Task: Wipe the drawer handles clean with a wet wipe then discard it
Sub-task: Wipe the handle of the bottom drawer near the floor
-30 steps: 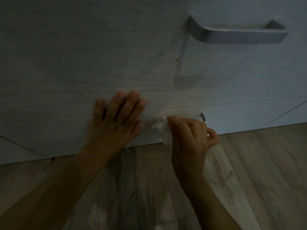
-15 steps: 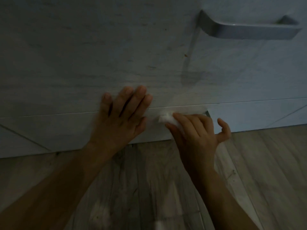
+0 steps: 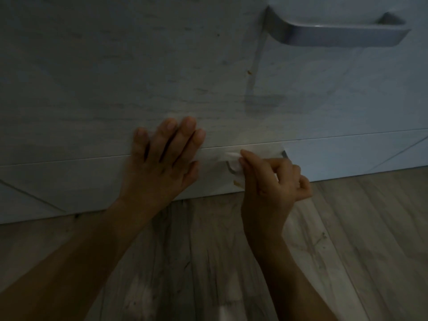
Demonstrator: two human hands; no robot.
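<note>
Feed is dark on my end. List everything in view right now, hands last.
upper drawer handle: one, grey metal, top right.
lower drawer handle: one, grey, mostly hidden, low centre-right.
wet wipe: one, white, at the lower handle's left end.
drawer fronts: two, pale grey woodgrain, stacked.
floor: one, brown-grey planks, bottom.
left hand: one, flat across the seam between the fronts.
right hand: one, fingers pinching the wet wipe.
</note>
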